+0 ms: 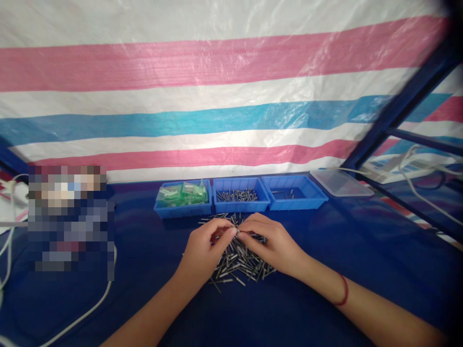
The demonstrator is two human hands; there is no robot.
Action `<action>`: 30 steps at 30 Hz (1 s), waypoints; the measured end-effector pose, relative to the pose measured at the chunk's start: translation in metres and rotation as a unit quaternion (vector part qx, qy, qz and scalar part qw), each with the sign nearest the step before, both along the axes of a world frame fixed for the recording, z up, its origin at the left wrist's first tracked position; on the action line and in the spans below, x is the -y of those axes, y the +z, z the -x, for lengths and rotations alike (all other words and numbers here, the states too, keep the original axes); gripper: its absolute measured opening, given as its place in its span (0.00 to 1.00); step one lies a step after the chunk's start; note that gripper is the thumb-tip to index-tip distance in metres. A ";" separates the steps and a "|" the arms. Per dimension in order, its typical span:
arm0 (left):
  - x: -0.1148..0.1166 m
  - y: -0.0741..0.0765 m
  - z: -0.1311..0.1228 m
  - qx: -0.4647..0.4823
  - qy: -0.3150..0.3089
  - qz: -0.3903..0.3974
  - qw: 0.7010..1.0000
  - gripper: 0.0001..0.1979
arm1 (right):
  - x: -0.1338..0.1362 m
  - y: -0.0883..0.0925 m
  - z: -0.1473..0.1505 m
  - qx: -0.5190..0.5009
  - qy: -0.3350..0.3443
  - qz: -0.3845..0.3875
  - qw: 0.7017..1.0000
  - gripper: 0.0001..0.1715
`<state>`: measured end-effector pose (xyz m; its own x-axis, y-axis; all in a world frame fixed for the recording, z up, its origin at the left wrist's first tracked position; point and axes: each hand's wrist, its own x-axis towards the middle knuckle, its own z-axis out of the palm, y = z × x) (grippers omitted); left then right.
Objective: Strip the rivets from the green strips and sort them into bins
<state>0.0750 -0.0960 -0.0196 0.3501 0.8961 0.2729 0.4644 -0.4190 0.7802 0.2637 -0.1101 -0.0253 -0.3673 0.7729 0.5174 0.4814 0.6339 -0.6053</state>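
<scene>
My left hand and my right hand meet over a pile of thin metal blind rivets on the blue table. Both are closed in a pinch, thumb against fingers, their tips almost touching. Between the fingertips shows a small silvery metal piece; most of it is covered, so its exact kind cannot be made out. Loose rivets lie beneath and around both hands, partly hidden by them. Just beyond the pile, the middle blue bin contains several short metal fasteners.
The left blue bin holds green plastic packets; the right blue bin has a few bent metal pieces. A clear plastic lid lies to its right. White cable runs along the left, beside a blurred-out area. Striped sheeting hangs behind.
</scene>
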 end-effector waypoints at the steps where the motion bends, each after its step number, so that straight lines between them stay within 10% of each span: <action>1: 0.000 0.000 0.000 0.006 -0.001 0.000 1.000 0.08 | 0.000 0.000 0.000 -0.002 0.002 0.004 1.000 0.08; 30: 0.002 0.008 0.002 -0.037 -0.052 -0.041 0.997 0.07 | 0.003 0.007 0.000 -0.071 -0.034 -0.003 0.997 0.06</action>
<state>0.0727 -0.0975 -0.0117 0.4612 0.8300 0.3137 0.4697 -0.5284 0.7072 0.2639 -0.1128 -0.0184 -0.2376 0.7899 0.5653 0.4327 0.6071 -0.6664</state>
